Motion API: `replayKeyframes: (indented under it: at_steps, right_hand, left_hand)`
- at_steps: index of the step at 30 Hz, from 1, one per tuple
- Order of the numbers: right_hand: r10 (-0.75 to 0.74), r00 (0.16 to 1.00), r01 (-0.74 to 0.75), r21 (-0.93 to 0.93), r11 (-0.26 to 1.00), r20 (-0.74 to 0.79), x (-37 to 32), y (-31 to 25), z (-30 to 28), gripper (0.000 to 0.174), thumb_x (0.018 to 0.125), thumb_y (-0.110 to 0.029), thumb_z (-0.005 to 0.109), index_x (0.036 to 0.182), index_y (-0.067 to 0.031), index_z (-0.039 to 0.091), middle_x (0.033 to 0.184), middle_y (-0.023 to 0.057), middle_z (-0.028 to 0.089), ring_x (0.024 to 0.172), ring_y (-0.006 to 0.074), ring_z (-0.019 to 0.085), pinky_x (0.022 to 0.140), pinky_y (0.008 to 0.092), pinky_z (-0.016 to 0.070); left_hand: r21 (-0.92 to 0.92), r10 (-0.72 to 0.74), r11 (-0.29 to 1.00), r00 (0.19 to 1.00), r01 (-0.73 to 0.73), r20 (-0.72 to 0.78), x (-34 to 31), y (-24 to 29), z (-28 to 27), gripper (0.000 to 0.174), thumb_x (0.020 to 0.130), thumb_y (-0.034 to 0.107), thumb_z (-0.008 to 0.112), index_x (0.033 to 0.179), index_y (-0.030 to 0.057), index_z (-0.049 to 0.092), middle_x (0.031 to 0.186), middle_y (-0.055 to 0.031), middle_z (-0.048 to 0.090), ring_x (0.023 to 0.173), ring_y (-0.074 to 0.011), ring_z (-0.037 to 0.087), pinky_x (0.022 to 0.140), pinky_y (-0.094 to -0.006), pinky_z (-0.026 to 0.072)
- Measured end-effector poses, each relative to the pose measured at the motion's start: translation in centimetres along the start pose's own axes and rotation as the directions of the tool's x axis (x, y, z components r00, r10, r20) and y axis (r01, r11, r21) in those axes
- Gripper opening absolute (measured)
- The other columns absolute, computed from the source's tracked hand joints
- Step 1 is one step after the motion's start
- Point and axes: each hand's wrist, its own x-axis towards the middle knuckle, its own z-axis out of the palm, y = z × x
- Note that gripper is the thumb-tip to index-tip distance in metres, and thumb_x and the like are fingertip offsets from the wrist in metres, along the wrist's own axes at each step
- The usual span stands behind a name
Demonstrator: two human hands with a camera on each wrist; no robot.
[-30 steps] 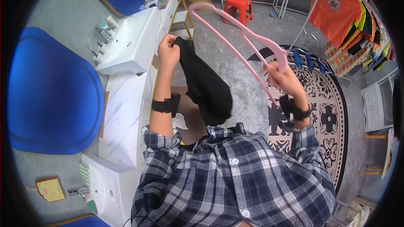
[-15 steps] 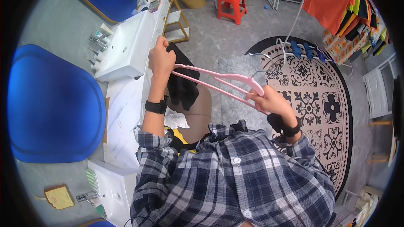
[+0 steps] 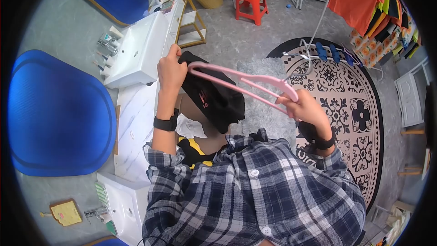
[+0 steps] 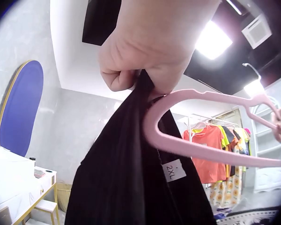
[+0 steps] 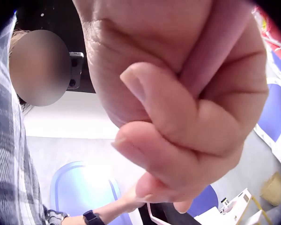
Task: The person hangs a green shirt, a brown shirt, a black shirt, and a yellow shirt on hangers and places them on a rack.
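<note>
My left hand [image 3: 172,70] pinches the upper edge of a black garment [image 3: 223,105], which hangs down with some pink lettering showing. In the left wrist view a white 2XL label [image 4: 173,170] shows inside the garment [image 4: 117,173], and the rounded end of a pink hanger [image 4: 187,147] lies at its opening, just under the left hand [image 4: 145,56]. My right hand [image 3: 302,108] grips the other end of the pink hanger [image 3: 236,75], its metal hook pointing away. Up close in the right wrist view, the fingers of the right hand [image 5: 192,117] curl round the pink bar [image 5: 215,47].
A counter [image 3: 136,130] with white sinks [image 3: 143,50] runs along the left. White cloth [image 3: 191,126] and yellow cloth [image 3: 193,148] lie on the lap. A red stool [image 3: 251,4], a clothes rack with an orange shirt [image 3: 355,4] and a patterned rug [image 3: 337,109] are beyond.
The hanger's far end has come down and left to the garment beside my left hand. Since half a second ago the garment has swung out to the right, and its lettering shows.
</note>
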Motion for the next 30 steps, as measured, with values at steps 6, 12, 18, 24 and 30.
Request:
replayKeyframes:
  at_steps: [6, 12, 18, 24, 30]
  right_hand:
    - [-0.079, 0.997, 0.076, -0.179, 0.981, -0.013, 1.3, -0.1, 1.8, 0.017, 0.079, -0.014, 0.055, 0.089, -0.0041, 0.064, 0.056, 0.0168, 0.055, 0.049, 0.0271, 0.057, 0.049, 0.0350, 0.0430]
    - [-0.370, 0.922, 0.304, -0.384, 0.872, -0.112, 4.6, 0.4, 7.5, 0.015, 0.078, -0.016, 0.057, 0.074, -0.0026, 0.062, 0.062, 0.0196, 0.056, 0.062, 0.0381, 0.056, 0.056, 0.0443, 0.0442]
    - [-0.080, 0.993, 0.081, -0.009, 0.997, 0.082, 4.6, 0.0, 4.4, 0.017, 0.079, -0.016, 0.053, 0.080, -0.0025, 0.064, 0.047, 0.0089, 0.052, 0.043, 0.0171, 0.054, 0.047, 0.0297, 0.0427]
    - [-0.183, 0.982, 0.187, 0.105, 0.977, -0.042, 5.5, 1.3, 1.3, 0.010, 0.073, -0.011, 0.060, 0.077, -0.0032, 0.064, 0.051, 0.0055, 0.055, 0.046, 0.0135, 0.053, 0.046, 0.0278, 0.0404]
    - [-0.481, 0.711, 0.474, -0.156, 0.867, -0.513, 3.3, 0.2, 0.8, 0.011, 0.069, -0.011, 0.068, 0.069, -0.0033, 0.061, 0.063, 0.0053, 0.056, 0.054, 0.0137, 0.053, 0.049, 0.0259, 0.0400]
  left_hand:
    - [-0.154, -0.028, 0.987, 0.998, 0.036, 0.050, -0.2, 2.2, 0.2, 0.020, 0.059, -0.002, 0.053, 0.076, 0.0058, 0.045, 0.051, -0.0157, 0.048, 0.053, -0.0365, 0.052, 0.051, -0.0420, 0.0384]
    - [-0.441, 0.056, 0.896, 0.975, 0.046, 0.215, -2.9, 7.5, 1.1, 0.020, 0.055, -0.005, 0.045, 0.074, 0.0029, 0.041, 0.050, -0.0110, 0.030, 0.045, -0.0143, 0.033, 0.043, -0.0310, 0.0257]
    - [-0.581, 0.483, 0.785, 0.801, -0.216, 0.354, -1.3, 6.3, -2.3, 0.038, 0.066, 0.013, 0.068, 0.101, 0.0059, 0.056, 0.085, -0.0046, 0.055, 0.071, -0.0167, 0.056, 0.063, -0.0262, 0.0450]
    - [-0.387, 0.509, 0.852, 0.725, -0.351, 0.464, 0.5, 5.1, -2.2, 0.020, 0.074, 0.019, 0.064, 0.083, 0.0016, 0.060, 0.076, -0.0129, 0.060, 0.067, -0.0280, 0.057, 0.061, -0.0312, 0.0442]
    - [-0.199, 0.337, 0.935, 0.908, -0.293, 0.249, 1.7, 5.4, -3.6, 0.017, 0.075, 0.018, 0.063, 0.077, 0.0014, 0.061, 0.065, -0.0123, 0.060, 0.057, -0.0245, 0.058, 0.055, -0.0288, 0.0432]
